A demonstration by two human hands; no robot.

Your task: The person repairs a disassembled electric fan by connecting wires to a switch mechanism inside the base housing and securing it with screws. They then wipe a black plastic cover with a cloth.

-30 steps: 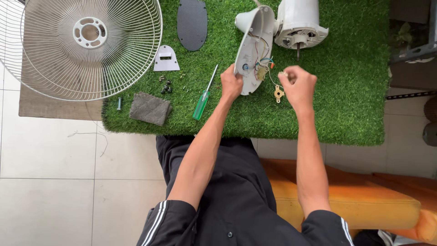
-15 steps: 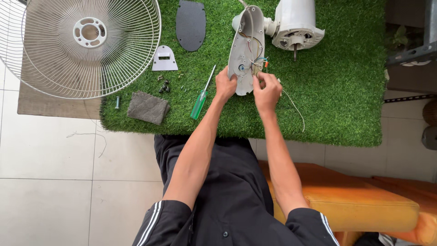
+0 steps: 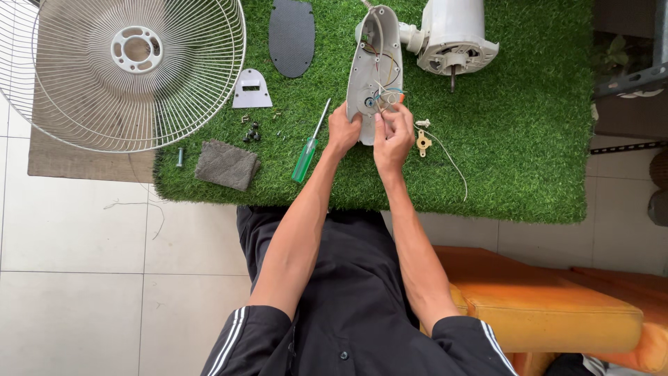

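Observation:
An open grey fan housing [image 3: 371, 52] with coloured wires inside lies on the green turf mat [image 3: 529, 139], joined to the white fan motor [image 3: 456, 35]. My left hand [image 3: 343, 131] grips the housing's near end. My right hand [image 3: 394, 136] pinches the wires at the housing's lower opening. A small tan bracket [image 3: 423, 143] and a thin white wire [image 3: 452, 163] lie just right of my right hand. A green-handled screwdriver [image 3: 307, 150] rests left of my left hand.
A white wire fan grille [image 3: 118, 69] lies at the far left, half off the mat. A dark oval cover [image 3: 291, 35], a small white plate [image 3: 251, 89], loose screws [image 3: 252, 131] and a grey cloth [image 3: 227, 164] lie on the mat. An orange cushion [image 3: 550, 306] sits at my right.
My right hand moved left from the loose bracket to the housing's opening and took hold of the wires. The left hand kept its grip on the housing.

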